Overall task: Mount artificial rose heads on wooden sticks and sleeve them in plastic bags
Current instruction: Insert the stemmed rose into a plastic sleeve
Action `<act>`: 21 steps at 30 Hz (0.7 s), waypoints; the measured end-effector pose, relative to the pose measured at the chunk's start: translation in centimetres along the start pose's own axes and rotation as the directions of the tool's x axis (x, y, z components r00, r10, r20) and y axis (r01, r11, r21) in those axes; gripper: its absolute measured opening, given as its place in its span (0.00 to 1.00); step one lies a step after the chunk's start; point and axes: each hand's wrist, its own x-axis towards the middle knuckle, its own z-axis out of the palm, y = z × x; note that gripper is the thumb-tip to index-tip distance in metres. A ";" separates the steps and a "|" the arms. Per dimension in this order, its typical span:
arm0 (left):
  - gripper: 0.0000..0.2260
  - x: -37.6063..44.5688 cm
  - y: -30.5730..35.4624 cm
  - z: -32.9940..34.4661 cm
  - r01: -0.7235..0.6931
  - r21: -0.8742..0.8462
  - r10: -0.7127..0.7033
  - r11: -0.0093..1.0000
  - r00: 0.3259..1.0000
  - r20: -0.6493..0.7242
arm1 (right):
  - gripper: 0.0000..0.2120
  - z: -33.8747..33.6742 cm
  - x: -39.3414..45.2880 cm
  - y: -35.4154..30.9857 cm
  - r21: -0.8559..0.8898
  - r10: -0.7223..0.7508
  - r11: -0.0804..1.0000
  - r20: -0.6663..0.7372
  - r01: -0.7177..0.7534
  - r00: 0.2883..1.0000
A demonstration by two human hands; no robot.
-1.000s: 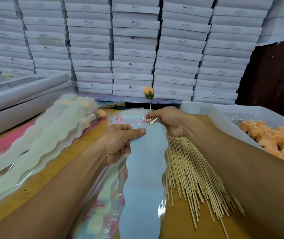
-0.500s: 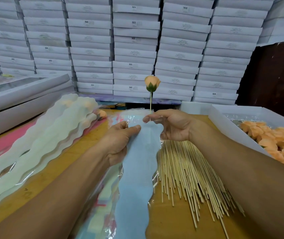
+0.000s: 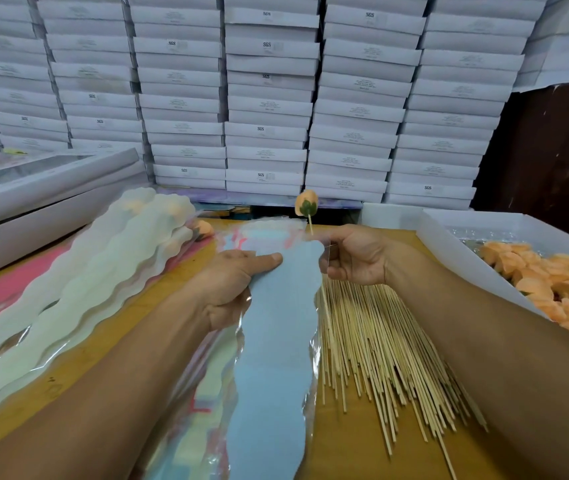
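Rose head (image 3: 306,207) lower, tilted left.

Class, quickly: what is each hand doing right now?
Left hand: pinches the blue plastic bag.
Right hand: grips the rose stick.

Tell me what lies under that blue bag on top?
Under the blue bag a pile of more bags shows at its left edge, pink and yellow prints. How many there are, and the table under them, is covered.

1. Stacked boxes (image 3: 269,98) stand behind the table (image 3: 355,441).
2. Loose sticks (image 3: 380,348) lie right of the bag pile (image 3: 207,403).
3. Rose heads (image 3: 553,289) fill the right tray (image 3: 449,244).
4. Sleeved roses (image 3: 79,289) lie left.
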 end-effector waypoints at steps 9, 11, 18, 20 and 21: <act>0.11 -0.7 0.0 -0.4 0.122 0.153 -0.161 0.981 0.947 0.279 | 0.11 -2.5 1.8 -1.4 0.132 0.007 0.991 -0.306 0.036 0.952; 0.12 -0.7 0.0 -0.5 0.129 0.181 -0.180 0.975 0.935 0.305 | 0.11 -2.9 2.3 -1.9 0.169 -0.010 0.983 -0.366 0.077 0.931; 0.15 -1.0 0.2 -0.6 0.119 0.242 -0.201 0.963 0.915 0.349 | 0.11 -3.5 3.5 -2.6 0.179 -0.013 0.978 -0.473 0.110 0.881; 0.15 -1.0 0.2 -0.6 0.119 0.249 -0.199 0.961 0.923 0.329 | 0.11 -3.8 3.6 -2.7 0.176 -0.019 0.976 -0.509 0.125 0.861; 0.16 -0.9 0.1 -0.6 0.118 0.252 -0.198 0.960 0.926 0.322 | 0.10 -4.0 3.6 -2.6 0.169 -0.021 0.977 -0.523 0.128 0.852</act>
